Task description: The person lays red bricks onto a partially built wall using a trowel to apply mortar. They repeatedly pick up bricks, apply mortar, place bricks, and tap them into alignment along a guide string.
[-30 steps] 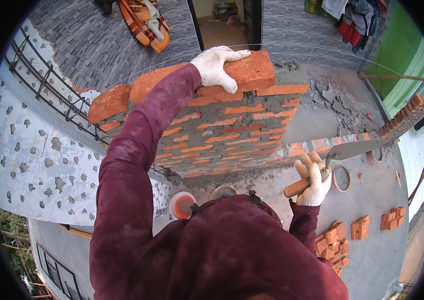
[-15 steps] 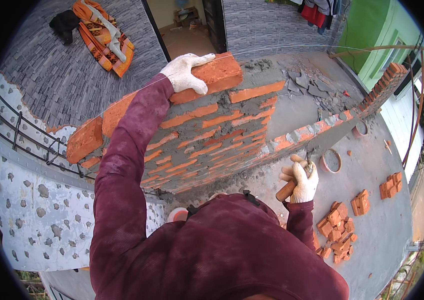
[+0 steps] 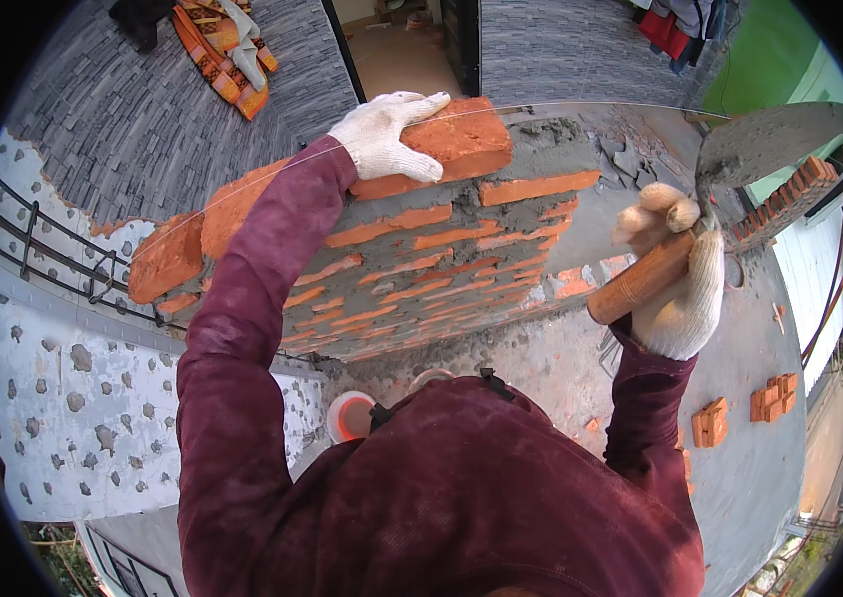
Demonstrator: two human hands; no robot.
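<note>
My left hand, in a white knit glove, grips an orange brick on top of the brick wall, its thumb over the near face and its fingers across the top. Bare grey mortar lies on the wall beside that brick's right end. My right hand, gloved too, is wrapped round the wooden handle of a trowel. Raised to the right of the wall, the trowel's blade is smeared with grey mortar. A thin string runs along the wall's top, past my left hand.
Rebar sticks out at the wall's left end. An orange-rimmed bucket stands near me. Brick stacks sit on the floor at right, and a lower brick wall runs behind the trowel. Beyond the wall is a doorway.
My right hand has risen with the trowel from low by the floor bucket to the height of the wall's top, its blade now in plain sight. The left hand stays on the brick.
</note>
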